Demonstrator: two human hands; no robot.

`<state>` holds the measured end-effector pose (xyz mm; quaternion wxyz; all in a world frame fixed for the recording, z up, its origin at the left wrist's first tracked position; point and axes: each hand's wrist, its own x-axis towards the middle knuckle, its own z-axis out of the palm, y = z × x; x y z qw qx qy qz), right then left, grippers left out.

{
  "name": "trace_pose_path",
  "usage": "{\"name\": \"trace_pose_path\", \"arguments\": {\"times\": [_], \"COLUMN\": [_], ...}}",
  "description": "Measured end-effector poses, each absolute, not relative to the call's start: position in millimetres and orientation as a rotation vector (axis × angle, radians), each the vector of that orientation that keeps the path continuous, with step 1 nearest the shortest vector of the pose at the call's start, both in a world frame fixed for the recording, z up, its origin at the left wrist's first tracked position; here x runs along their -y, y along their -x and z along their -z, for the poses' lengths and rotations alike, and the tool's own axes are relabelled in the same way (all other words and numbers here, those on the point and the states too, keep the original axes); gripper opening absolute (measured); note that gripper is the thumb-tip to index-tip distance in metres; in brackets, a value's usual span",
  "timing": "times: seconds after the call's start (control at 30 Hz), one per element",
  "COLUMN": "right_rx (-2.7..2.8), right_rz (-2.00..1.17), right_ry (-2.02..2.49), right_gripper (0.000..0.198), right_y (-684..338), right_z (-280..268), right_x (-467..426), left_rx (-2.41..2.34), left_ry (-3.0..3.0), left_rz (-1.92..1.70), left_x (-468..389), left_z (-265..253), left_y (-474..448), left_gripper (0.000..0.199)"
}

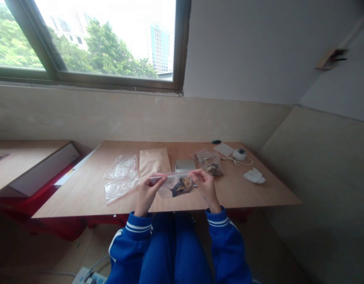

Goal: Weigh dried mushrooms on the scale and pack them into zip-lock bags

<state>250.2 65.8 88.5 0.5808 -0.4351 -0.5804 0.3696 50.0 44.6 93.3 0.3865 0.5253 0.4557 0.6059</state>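
Note:
A clear zip bag [166, 191] hangs between my two hands above the table's near edge. Dark and brown dried pieces [182, 186] lie inside it, toward its right side. My left hand [148, 191] pinches the left end of the bag's zip edge, thumb on top. At the right end, my right hand [206, 186] grips the same edge between thumb and fingers. Just behind the bag is a flat silver-topped device [184, 165], partly hidden by it. Filled zip bags [210, 162] with similar dried pieces lie beyond my right hand.
Clear plastic bags [122, 185] and a brown paper pouch [154, 161] lie left on the wooden table [81, 193]. To the right are a white round camera [239, 153] with its cable, a crumpled tissue [254, 176] and a green-black object [216, 142]. Red stools [60, 227] stand underneath.

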Motion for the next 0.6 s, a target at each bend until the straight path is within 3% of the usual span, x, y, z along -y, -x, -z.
{"name": "trace_pose_path", "arguments": {"times": [0.3, 0.6], "right_rx": [1.330, 1.439], "right_rz": [-0.981, -0.747], "right_ry": [0.942, 0.954], "right_gripper": [0.023, 0.015], "right_y": [-244.8, -248.8], "right_z": [-80.6, -87.7], "right_x": [-68.6, -64.3], "left_rx": [-1.152, -1.236], "left_ry": [-1.269, -1.275], "left_rz": [-1.676, -1.616], "left_x": [-42.0, -42.5], "left_z": [-92.3, -91.9], "left_y": [-59.7, -51.6], "left_gripper": [0.019, 0.019]}}
